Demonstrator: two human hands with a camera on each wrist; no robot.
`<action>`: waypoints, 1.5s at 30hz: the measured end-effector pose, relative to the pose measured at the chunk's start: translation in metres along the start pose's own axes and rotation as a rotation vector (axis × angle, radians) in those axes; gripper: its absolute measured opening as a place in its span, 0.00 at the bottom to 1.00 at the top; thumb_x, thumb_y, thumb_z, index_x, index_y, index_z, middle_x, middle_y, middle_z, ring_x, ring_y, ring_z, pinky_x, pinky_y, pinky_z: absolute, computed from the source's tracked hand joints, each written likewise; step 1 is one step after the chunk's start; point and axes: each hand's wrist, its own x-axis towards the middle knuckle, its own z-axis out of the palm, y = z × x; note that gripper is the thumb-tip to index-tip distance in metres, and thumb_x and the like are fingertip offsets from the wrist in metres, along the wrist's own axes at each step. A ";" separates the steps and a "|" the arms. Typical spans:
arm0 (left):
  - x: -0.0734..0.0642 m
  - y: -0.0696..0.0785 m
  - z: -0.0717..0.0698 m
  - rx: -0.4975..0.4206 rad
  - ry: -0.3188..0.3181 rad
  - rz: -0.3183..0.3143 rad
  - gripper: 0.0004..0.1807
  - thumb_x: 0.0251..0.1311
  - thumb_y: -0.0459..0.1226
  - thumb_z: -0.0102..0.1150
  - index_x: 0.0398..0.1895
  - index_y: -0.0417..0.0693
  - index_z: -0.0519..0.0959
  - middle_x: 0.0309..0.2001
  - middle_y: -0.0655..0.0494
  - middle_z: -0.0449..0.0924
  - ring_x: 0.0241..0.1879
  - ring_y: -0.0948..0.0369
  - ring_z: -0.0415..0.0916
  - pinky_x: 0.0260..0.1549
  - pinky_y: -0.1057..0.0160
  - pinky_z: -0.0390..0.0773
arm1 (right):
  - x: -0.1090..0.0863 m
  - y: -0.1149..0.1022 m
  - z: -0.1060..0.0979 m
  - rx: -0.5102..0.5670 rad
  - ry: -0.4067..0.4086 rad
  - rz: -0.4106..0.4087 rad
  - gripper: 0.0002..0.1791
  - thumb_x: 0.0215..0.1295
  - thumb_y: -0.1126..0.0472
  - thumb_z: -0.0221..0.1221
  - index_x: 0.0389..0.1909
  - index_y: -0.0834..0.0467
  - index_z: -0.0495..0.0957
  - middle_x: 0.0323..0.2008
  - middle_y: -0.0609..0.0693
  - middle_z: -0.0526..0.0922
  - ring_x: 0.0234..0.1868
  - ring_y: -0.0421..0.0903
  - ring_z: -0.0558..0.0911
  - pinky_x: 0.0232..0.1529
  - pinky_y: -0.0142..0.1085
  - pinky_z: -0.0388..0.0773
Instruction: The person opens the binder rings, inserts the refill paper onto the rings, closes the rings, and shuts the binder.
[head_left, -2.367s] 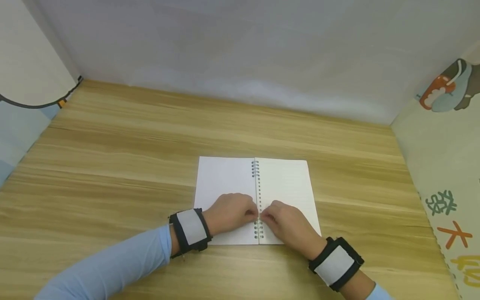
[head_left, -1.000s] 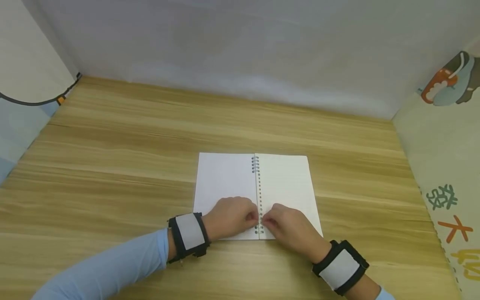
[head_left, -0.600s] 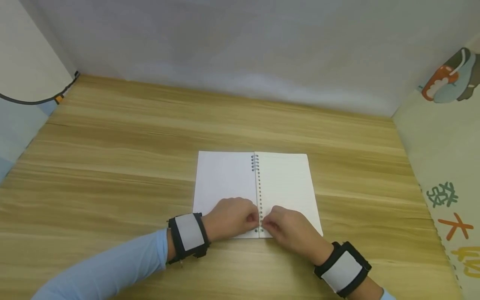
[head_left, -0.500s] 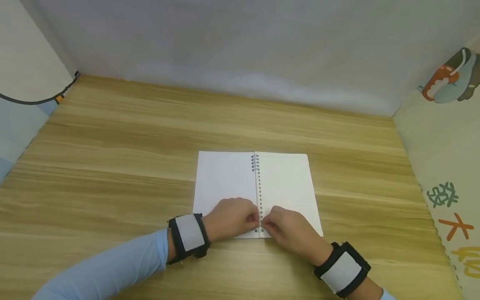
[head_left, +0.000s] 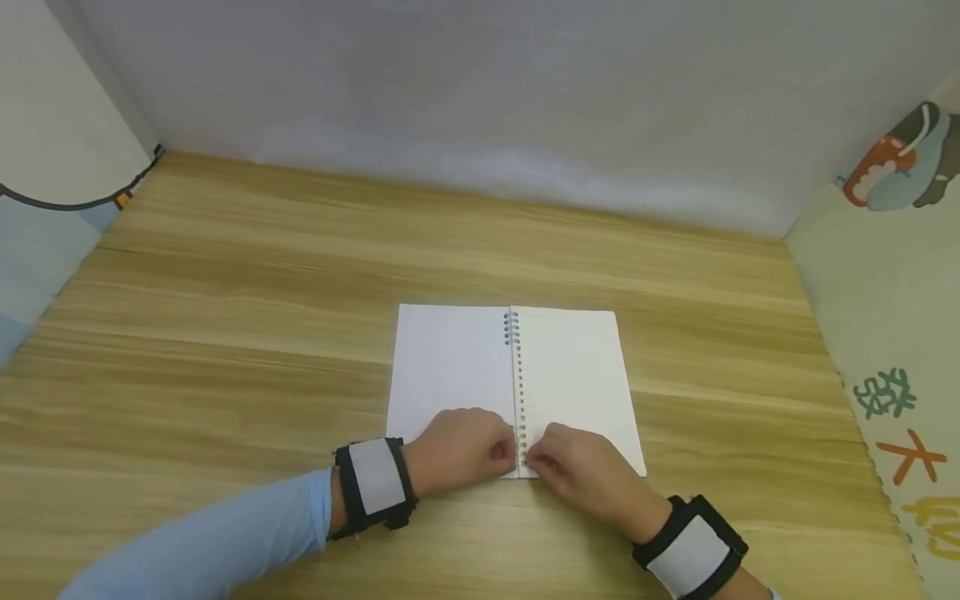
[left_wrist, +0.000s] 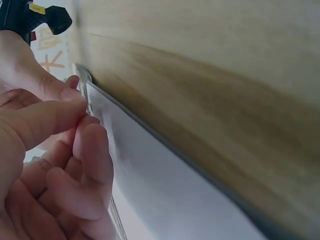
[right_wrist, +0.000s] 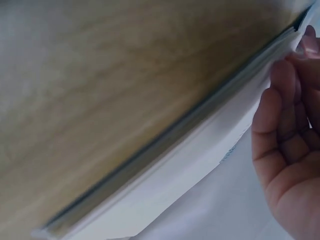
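A ring-bound notebook [head_left: 450,358] lies spread flat on the table, with a plain white left side and a lined cream right page [head_left: 570,358]. Small binding rings [head_left: 512,329] show at the far end of its spine. At the near end, my left hand [head_left: 461,450] pinches with thumb and forefinger beside the spine, at the lower rings. My right hand [head_left: 588,471] faces it from the other side, its fingers curled and pinching there too. The left wrist view shows the left fingertips [left_wrist: 82,112] meeting close to the right hand. What lies between the fingertips is mostly hidden.
The wood-grain table [head_left: 262,275] surrounds the notebook. A pale wall [head_left: 480,100] stands at the back, and printed panels [head_left: 870,333] border the sides. Both wrists wear black bands [head_left: 375,483] with light patches.
Both hands have slid along the spine toward the notebook's near edge. Their fingertips now stand slightly further apart, and more of the lower spine shows between them.
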 end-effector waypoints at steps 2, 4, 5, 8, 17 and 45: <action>0.001 0.001 0.001 0.002 0.009 0.002 0.05 0.56 0.39 0.60 0.24 0.53 0.82 0.17 0.67 0.72 0.20 0.70 0.67 0.21 0.72 0.66 | 0.000 0.000 0.001 -0.005 -0.001 -0.016 0.02 0.54 0.66 0.63 0.26 0.56 0.81 0.26 0.44 0.80 0.27 0.35 0.76 0.31 0.29 0.75; 0.002 0.001 0.001 0.006 0.017 0.003 0.05 0.56 0.38 0.60 0.24 0.52 0.82 0.17 0.67 0.71 0.19 0.70 0.66 0.21 0.72 0.66 | 0.000 0.000 0.001 -0.010 -0.005 -0.020 0.01 0.55 0.65 0.63 0.27 0.57 0.81 0.26 0.43 0.80 0.27 0.35 0.76 0.31 0.29 0.75; 0.002 0.002 0.001 0.009 0.019 0.003 0.05 0.56 0.38 0.60 0.24 0.52 0.82 0.17 0.67 0.71 0.19 0.70 0.66 0.20 0.72 0.66 | 0.000 0.000 0.000 -0.011 -0.011 -0.019 0.01 0.56 0.64 0.63 0.27 0.57 0.82 0.26 0.43 0.80 0.27 0.35 0.76 0.31 0.29 0.75; 0.002 0.001 0.002 0.024 0.031 0.010 0.05 0.56 0.39 0.61 0.24 0.52 0.82 0.17 0.66 0.71 0.19 0.70 0.66 0.20 0.72 0.66 | 0.000 0.002 -0.001 -0.019 -0.010 0.011 0.02 0.57 0.62 0.62 0.28 0.57 0.82 0.25 0.42 0.79 0.26 0.33 0.74 0.29 0.28 0.73; -0.013 -0.008 0.004 0.246 0.077 0.036 0.24 0.47 0.52 0.67 0.46 0.52 0.79 0.40 0.60 0.78 0.40 0.64 0.72 0.35 0.66 0.73 | 0.020 0.025 -0.016 -0.120 0.213 0.233 0.22 0.63 0.50 0.59 0.54 0.57 0.75 0.60 0.61 0.72 0.63 0.57 0.68 0.60 0.52 0.66; -0.052 -0.023 0.004 0.830 0.159 0.291 0.20 0.62 0.35 0.50 0.58 0.55 0.70 0.62 0.55 0.70 0.64 0.54 0.65 0.56 0.49 0.69 | 0.063 0.063 -0.004 -0.116 -0.181 0.542 0.40 0.67 0.33 0.37 0.74 0.46 0.40 0.74 0.59 0.34 0.73 0.65 0.37 0.66 0.66 0.36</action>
